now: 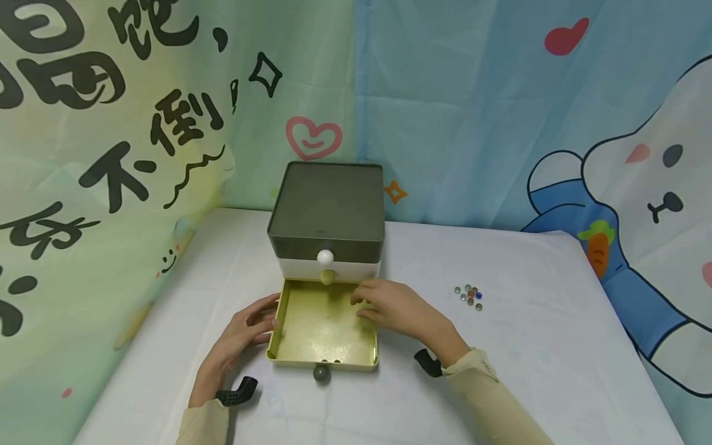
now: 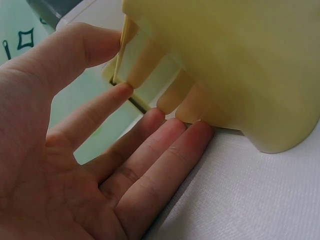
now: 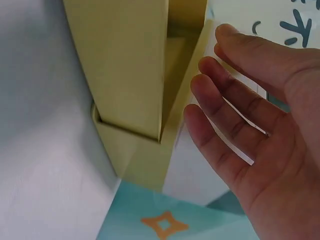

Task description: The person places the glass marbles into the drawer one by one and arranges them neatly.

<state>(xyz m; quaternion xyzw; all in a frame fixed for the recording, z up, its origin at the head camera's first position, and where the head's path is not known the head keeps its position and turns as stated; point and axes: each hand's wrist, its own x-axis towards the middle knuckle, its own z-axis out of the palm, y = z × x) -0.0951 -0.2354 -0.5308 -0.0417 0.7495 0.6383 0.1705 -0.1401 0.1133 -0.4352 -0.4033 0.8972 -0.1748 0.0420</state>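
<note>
A yellow-green drawer (image 1: 322,330) is pulled far out of a small desktop drawer box (image 1: 334,201) with a dark grey top. At its left side is my left hand (image 1: 247,330). In the left wrist view those fingertips (image 2: 197,135) touch the outer side wall, fingers mostly straight, and the thumb is at the wall's upper edge. My right hand (image 1: 397,309) hovers over the right rim near the back of the drawer. Its fingers (image 3: 212,95) are loosely bent with nothing between them. A dark round knob (image 1: 321,373) sits on the drawer's front.
To the right on the white tablecloth (image 1: 534,346) lies a cluster of several small coloured glass beads (image 1: 470,294). A white knob (image 1: 325,257) and a yellow-green knob (image 1: 327,277) stick out above the pulled drawer. A printed curtain (image 1: 445,111) hangs behind the box.
</note>
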